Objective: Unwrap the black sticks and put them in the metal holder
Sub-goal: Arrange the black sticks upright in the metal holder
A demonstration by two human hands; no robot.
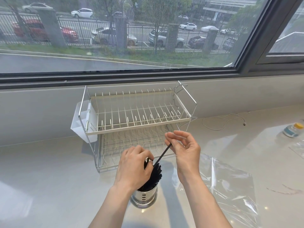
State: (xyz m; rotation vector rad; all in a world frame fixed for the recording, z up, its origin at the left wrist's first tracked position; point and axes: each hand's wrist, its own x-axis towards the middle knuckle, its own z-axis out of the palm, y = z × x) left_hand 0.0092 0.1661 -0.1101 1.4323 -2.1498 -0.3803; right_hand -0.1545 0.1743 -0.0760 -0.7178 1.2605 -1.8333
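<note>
A shiny metal holder [144,197] with small slots stands on the pale counter near the front. A bundle of black sticks [154,176] leans in it, fanned out to the upper right. My left hand [134,168] wraps around the bundle's upper ends from the left. My right hand [184,148] pinches the top of a single black stick [162,155] between thumb and fingers. This stick slants down-left into the bundle. A clear plastic wrapper [230,183] lies flat on the counter to the right of the holder.
A two-tier wire dish rack [139,116] with a white plastic side cup [80,122] stands behind the holder against the window wall. At the right are a white cable [223,120], a small yellow-capped bottle [292,130] and more clear plastic [298,148].
</note>
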